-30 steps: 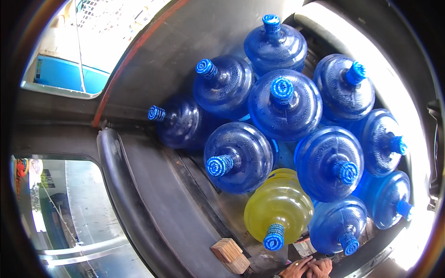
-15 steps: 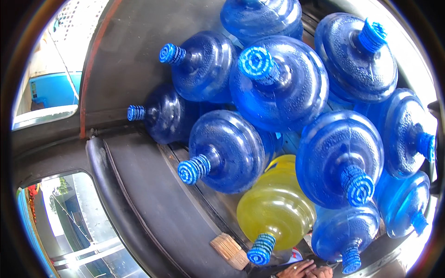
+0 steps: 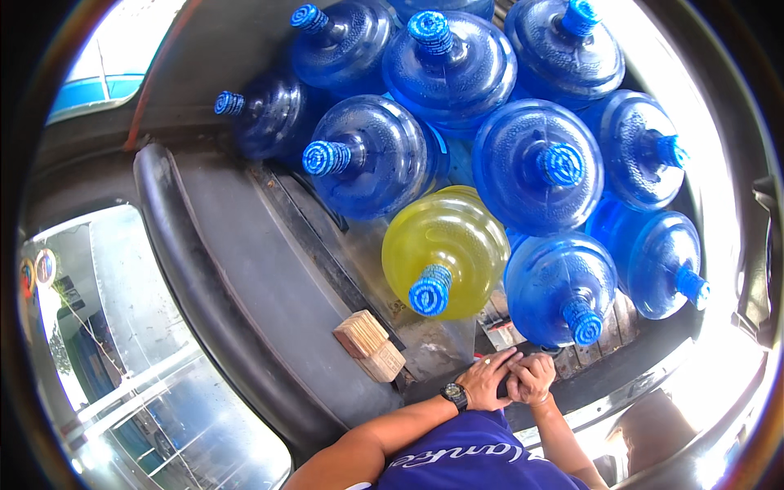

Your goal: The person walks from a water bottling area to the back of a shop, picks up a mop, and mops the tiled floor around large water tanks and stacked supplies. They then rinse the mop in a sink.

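My left hand point(image 3: 488, 379) rests at the dark rear edge of the vehicle bed, a black watch at its wrist and its fingers stretched out. Right beside it, my right hand point(image 3: 533, 377) has its fingers curled, touching the left fingertips. A dark patch shows between the two hands; what it is, I cannot make out. Just beyond them lies a blue water jug point(image 3: 560, 286) with its capped neck toward me. Left of that jug is a yellow-green water jug point(image 3: 445, 245) with a blue-wrapped cap. Several more blue jugs point(image 3: 539, 155) are heaped behind these.
Two stacked wooden blocks point(image 3: 369, 346) sit on the grey side ledge point(image 3: 245, 229) at the left. A thick black padded rail point(image 3: 192, 253) runs along that ledge, with windows beyond. At the right, the bright door frame point(image 3: 694, 359) curves round the opening.
The view has tilted down, so the jugs appear higher and my forearms and purple shirt have come into sight. My hands stay together near the rear edge.
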Tool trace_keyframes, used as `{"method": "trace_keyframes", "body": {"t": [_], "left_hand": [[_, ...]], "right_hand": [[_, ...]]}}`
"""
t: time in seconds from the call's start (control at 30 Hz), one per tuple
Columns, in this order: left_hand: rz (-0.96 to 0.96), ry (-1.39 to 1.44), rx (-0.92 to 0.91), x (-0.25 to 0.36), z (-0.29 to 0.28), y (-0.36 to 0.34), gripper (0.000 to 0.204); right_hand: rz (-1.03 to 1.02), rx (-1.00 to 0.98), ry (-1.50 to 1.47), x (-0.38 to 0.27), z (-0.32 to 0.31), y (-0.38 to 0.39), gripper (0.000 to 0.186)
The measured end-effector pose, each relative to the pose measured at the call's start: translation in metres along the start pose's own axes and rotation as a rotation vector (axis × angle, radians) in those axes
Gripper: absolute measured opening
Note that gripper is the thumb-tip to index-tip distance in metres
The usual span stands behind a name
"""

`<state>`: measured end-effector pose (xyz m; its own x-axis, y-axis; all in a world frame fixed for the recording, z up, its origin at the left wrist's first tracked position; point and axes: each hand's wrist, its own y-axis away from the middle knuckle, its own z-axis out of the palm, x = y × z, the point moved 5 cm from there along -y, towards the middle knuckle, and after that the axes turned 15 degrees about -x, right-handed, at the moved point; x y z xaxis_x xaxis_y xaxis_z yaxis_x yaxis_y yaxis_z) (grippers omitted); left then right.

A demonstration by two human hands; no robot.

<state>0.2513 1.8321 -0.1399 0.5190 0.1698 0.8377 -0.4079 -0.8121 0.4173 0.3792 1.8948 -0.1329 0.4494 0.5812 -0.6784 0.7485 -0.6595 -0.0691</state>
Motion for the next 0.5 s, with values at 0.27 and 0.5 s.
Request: {"method": "trace_keyframes", "body": {"t": [0.27, 0.5], "left_hand": [[0.04, -0.13, 0.112, 0.013, 0.003, 0.006, 0.088], [0.009, -0.177, 0.056, 0.002, 0.023, 0.006, 0.093]], "right_hand": [[-0.017, 0.091, -0.09, -0.003, -0.006, 0.008, 0.024], [0.214, -0.116, -0.328, -0.032, -0.043, -0.01, 0.044]]}}
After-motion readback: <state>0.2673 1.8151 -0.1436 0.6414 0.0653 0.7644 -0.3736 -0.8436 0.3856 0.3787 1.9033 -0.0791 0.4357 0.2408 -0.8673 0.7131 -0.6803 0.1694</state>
